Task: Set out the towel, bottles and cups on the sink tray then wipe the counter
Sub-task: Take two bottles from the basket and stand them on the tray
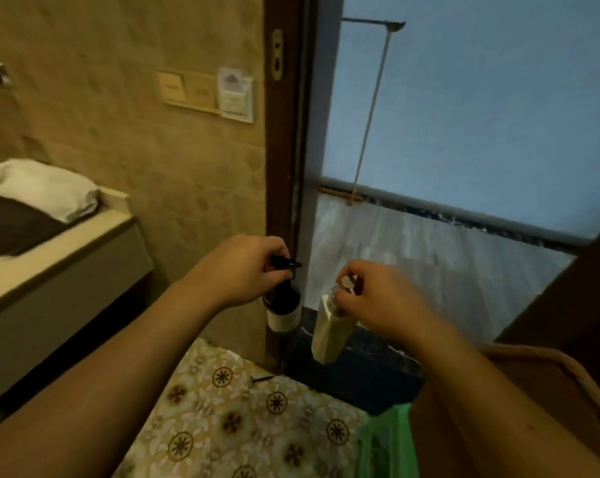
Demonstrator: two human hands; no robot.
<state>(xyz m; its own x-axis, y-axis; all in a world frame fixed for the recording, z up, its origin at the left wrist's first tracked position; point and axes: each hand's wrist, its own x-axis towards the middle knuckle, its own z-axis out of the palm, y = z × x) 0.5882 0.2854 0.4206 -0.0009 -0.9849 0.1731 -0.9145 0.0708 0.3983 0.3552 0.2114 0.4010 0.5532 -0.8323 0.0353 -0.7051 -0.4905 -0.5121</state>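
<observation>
My left hand grips the black pump top of a dark bottle with a white label, which hangs below it in the air. A cream white bottle dangles from its pump top, held in my right hand. Both bottles hang above the floor in front of a doorway. At the far left a folded white towel lies on a dark tray on the pale counter.
A brown door frame and a frosted glass panel stand ahead. Patterned floor tiles lie below. A green plastic bag and a brown woven basket sit at the lower right. Wall switches are mounted on the tiled wall.
</observation>
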